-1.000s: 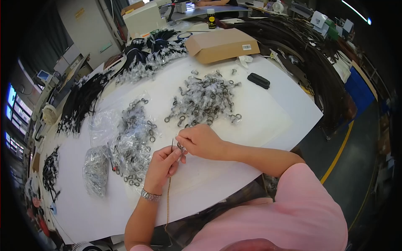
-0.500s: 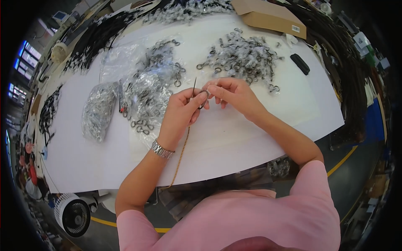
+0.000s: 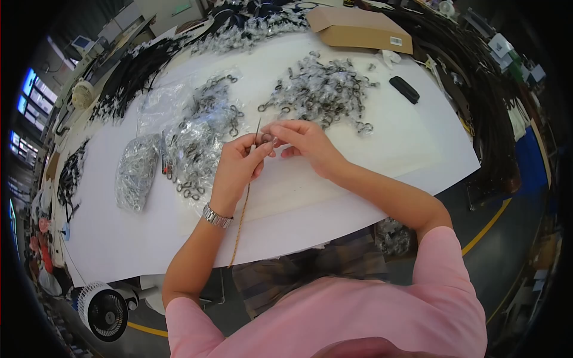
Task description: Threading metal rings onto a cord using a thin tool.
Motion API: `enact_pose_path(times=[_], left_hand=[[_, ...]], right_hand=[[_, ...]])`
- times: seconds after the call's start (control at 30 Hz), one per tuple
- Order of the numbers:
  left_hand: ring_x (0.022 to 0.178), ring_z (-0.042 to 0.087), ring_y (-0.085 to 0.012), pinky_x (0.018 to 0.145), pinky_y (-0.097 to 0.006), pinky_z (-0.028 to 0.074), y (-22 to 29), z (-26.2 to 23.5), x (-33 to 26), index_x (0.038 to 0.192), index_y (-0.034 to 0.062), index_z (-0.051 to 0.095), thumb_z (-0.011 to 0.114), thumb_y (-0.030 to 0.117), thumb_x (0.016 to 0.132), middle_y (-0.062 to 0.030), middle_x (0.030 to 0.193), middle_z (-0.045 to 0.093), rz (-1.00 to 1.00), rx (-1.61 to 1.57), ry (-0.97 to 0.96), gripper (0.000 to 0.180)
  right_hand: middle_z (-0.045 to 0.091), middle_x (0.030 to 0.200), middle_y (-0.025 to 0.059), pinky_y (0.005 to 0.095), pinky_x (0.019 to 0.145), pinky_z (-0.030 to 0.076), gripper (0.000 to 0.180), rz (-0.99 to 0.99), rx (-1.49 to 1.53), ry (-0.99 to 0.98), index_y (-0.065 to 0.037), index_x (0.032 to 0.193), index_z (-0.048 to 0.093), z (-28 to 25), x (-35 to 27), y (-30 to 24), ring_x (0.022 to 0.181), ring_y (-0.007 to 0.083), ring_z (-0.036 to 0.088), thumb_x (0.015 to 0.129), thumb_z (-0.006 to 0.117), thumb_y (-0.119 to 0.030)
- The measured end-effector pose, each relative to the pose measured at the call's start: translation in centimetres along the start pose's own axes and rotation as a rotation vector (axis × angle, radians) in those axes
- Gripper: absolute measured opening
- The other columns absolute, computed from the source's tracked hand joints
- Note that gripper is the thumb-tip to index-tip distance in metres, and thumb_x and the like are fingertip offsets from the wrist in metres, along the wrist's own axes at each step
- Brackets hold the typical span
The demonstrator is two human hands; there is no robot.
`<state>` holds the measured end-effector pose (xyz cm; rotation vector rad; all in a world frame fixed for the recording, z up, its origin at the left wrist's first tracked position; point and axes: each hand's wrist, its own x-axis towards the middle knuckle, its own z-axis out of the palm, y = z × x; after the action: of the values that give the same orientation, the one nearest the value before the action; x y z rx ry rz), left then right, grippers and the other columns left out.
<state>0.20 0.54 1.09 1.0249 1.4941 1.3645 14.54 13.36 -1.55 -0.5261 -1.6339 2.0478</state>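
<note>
My left hand [image 3: 240, 161] is closed around a thin, dark, pointed tool [image 3: 258, 129], its tip sticking up past the fingers. A yellowish cord [image 3: 240, 224] hangs from beneath this hand toward the table's front edge. Between both hands is a small dark metal ring piece [image 3: 267, 138], partly covered by fingers. My right hand [image 3: 304, 143] pinches at it with thumb and forefinger, the other fingers curled loosely. Beyond the right hand lies a pile of dark metal clasps in clear wrap [image 3: 325, 89]. More wrapped clasps [image 3: 200, 149] spill from clear plastic next to my left hand.
A filled clear bag [image 3: 136, 173] lies on the white table [image 3: 119, 244] at left. At the far side are a cardboard box [image 3: 358, 30], a black case [image 3: 404, 89] and bundles of black cords [image 3: 134, 68]. A fan [image 3: 104, 310] stands below the left front edge.
The whole view has shifted, moving the tabletop things a little left. My right fingers have come in over the metal ring, which showed more plainly before. My left hand keeps its hold.
</note>
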Motion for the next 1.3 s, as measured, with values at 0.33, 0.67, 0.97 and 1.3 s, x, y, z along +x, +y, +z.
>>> enact_pose_path(times=[0.33, 0.67, 0.97, 1.3], left_hand=[[0.045, 0.037, -0.0011, 0.041, -0.021, 0.019, 1.2, 2.8, 2.5, 0.088, 0.0043, 0.070, 0.067, 0.020, 0.100, 0.0053, 0.057, 0.051, 0.029, 0.017, 0.057, 0.020], [0.048, 0.043, -0.0014, 0.041, -0.019, 0.025, 0.3, 0.8, 3.0, 0.105, 0.0002, 0.074, 0.071, 0.019, 0.098, 0.0041, 0.067, 0.061, 0.033, -0.017, 0.043, 0.020], [0.052, 0.046, -0.0018, 0.044, -0.019, 0.031, -1.1, -0.4, 2.8, 0.108, -0.0002, 0.074, 0.072, 0.016, 0.096, -0.0003, 0.078, 0.071, 0.046, -0.030, 0.086, 0.021], [0.051, 0.045, -0.0011, 0.043, -0.019, 0.030, -0.2, 0.1, 3.7, 0.111, -0.0012, 0.072, 0.071, 0.017, 0.097, -0.0006, 0.082, 0.072, 0.116, -0.027, 0.135, 0.023]], right_hand=[[0.069, 0.092, -0.0035, 0.0266, 0.074, 0.051, 0.034, -0.040, 0.091, 0.042, -0.009, 0.112, 0.074, -1.9, 1.2, 1.0, 0.084, 0.0061, 0.061, 0.105, 0.059, -0.039], [0.070, 0.105, 0.0003, 0.0267, 0.084, 0.054, 0.034, 0.057, 0.238, 0.076, -0.007, 0.120, 0.071, -0.9, 1.1, -0.9, 0.096, 0.0100, 0.064, 0.107, 0.056, -0.035], [0.073, 0.111, 0.0036, 0.0285, 0.090, 0.054, 0.033, 0.078, 0.109, 0.046, -0.004, 0.119, 0.072, -0.7, 2.1, -0.3, 0.097, 0.0100, 0.067, 0.106, 0.060, -0.032], [0.075, 0.111, 0.0087, 0.0307, 0.086, 0.057, 0.034, 0.114, 0.129, 0.111, -0.001, 0.114, 0.071, -1.8, 1.9, -1.6, 0.105, 0.0185, 0.073, 0.106, 0.060, -0.032]])
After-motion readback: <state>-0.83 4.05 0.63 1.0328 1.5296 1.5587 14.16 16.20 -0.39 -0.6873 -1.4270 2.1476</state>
